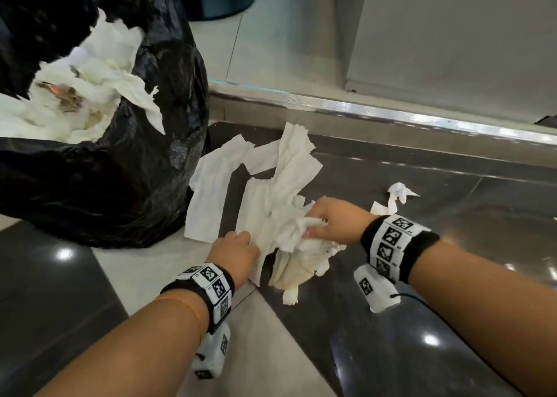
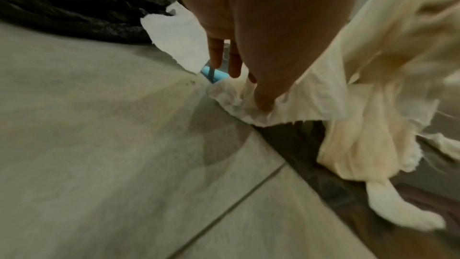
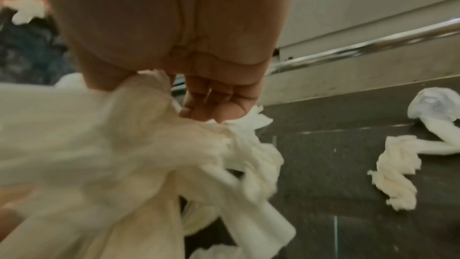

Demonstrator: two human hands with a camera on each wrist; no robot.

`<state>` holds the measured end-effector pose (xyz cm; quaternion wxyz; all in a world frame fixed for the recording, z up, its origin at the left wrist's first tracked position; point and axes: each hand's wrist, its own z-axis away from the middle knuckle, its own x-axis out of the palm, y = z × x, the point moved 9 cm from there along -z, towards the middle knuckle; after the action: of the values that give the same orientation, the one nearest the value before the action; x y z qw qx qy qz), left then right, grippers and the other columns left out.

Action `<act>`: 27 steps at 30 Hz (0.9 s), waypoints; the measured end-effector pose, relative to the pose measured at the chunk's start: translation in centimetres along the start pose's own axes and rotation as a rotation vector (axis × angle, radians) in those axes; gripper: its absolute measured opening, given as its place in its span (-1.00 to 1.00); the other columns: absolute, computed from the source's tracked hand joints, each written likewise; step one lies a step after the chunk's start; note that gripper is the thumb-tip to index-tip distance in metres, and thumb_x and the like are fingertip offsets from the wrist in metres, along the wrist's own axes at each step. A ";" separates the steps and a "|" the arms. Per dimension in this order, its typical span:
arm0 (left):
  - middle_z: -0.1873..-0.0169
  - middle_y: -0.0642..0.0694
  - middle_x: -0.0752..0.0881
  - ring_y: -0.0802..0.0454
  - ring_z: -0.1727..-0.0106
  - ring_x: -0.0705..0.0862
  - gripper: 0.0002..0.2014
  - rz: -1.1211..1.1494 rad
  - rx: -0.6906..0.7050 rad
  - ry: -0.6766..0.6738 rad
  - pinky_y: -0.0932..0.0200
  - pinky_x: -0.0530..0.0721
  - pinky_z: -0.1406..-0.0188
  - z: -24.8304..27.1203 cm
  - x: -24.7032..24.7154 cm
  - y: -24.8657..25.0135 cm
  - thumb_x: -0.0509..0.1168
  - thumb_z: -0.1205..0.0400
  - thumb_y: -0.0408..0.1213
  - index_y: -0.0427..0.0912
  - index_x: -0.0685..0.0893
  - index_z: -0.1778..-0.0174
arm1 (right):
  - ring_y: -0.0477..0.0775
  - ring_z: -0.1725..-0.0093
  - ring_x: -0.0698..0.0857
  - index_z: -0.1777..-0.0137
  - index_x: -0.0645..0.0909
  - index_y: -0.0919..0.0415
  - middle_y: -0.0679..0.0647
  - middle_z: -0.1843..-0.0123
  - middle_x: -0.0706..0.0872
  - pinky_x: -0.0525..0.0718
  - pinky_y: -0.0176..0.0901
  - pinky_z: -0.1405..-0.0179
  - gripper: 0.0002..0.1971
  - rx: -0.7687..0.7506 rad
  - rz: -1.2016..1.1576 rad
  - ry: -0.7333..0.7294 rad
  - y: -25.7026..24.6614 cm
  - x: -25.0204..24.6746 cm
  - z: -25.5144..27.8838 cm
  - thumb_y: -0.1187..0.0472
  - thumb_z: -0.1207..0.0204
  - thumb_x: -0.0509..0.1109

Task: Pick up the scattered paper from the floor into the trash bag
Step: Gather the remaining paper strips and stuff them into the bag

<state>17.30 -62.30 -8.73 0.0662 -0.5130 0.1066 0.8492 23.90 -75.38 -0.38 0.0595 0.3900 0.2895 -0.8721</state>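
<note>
you are holding a heap of crumpled paper towels (image 1: 271, 213) on the floor (image 1: 286, 351), just beside the black bin bag (image 1: 120, 179); your left hand (image 1: 238, 250) is pinching its near edge, your right hand (image 1: 333, 222) is clutching its middle.

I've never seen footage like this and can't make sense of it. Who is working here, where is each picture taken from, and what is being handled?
No machine here: a person works with two bare hands. The wide picture comes from a camera on the head, looking down; the other two come from cameras strapped at each wrist, looking along the hand. The checkered wrist bands belong to that rig. On the tiled floor lie white paper towels beside a black bag already stuffed with paper. The left hand pinches an edge of the pile, and the right hand has its fingers curled round a crumpled bunch. A loose scrap lies further right.
</note>
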 end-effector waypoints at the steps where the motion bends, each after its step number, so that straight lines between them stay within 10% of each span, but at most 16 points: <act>1: -0.15 -0.19 0.51 -0.24 -0.17 0.49 -0.72 0.017 -0.013 0.025 -0.05 0.50 -0.07 0.0 -0.4 -0.3 0.10 -0.58 -0.39 -0.16 0.57 -0.16 | 0.12 0.26 0.64 0.43 0.69 0.00 0.12 0.28 0.68 0.52 -0.03 0.18 -0.71 -0.001 -0.066 0.042 -0.1 -1.0 0.4 0.06 -0.53 0.39; 5: -0.08 -0.19 0.54 -0.21 -0.09 0.52 -0.81 0.147 -0.127 0.142 -0.06 0.53 -0.02 0.2 -2.5 -2.4 0.14 -0.56 -0.29 -0.21 0.60 -0.02 | 0.21 -0.19 0.67 -0.16 0.69 0.38 0.24 -0.22 0.69 0.54 -0.12 -0.19 -0.73 0.079 -0.472 0.221 1.2 -4.3 1.9 0.21 -0.60 0.32; 11: -0.03 -0.23 0.58 -0.21 -0.11 0.56 -0.76 0.249 -0.205 0.133 0.03 0.58 -0.01 1.5 -3.3 -4.8 0.21 -0.53 -0.23 -0.31 0.62 0.02 | -0.04 0.39 0.70 0.24 0.59 0.20 0.03 0.33 0.74 0.66 -0.26 0.38 -0.93 -0.007 -1.073 0.403 0.3 -7.5 2.8 0.36 -0.40 0.39; 16: 0.22 -0.22 0.54 -0.20 0.17 0.56 -0.91 0.498 -0.220 0.171 0.03 0.56 0.18 2.1 -4.3 -5.2 0.18 -0.54 -0.34 -0.24 0.37 0.20 | -0.11 0.51 0.63 0.31 0.48 0.18 0.00 0.43 0.64 0.61 -0.33 0.54 -0.91 -0.093 -1.111 0.434 -1.5 -9.0 3.3 0.36 -0.29 0.33; 22: 0.38 -0.10 0.52 -0.12 0.33 0.52 -0.86 0.767 -0.260 0.307 0.11 0.44 0.38 3.2 -6.3 -5.3 0.18 -0.56 -0.31 -0.21 0.36 0.03 | 0.03 0.31 0.63 0.13 0.58 0.49 0.22 0.27 0.65 0.61 -0.13 0.20 -0.83 -0.073 -0.746 0.510 -3.2 -9.2 3.7 0.33 -0.54 0.38; 27: -0.14 -0.09 0.66 -0.08 -0.12 0.65 -0.53 0.722 -0.205 0.255 0.12 0.57 -0.02 3.4 -6.0 -5.0 0.32 -0.54 0.06 -0.04 0.42 -0.29 | -0.10 0.52 0.55 0.24 0.47 0.09 -0.10 0.49 0.60 0.54 -0.23 0.45 -0.77 -0.141 -0.860 0.634 -4.1 -11.0 4.7 0.42 -0.54 0.32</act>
<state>18.32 -56.67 -2.45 -0.3018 -0.5478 0.2023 0.7536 27.14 -75.95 11.86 -0.3674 0.4755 0.4845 -0.6357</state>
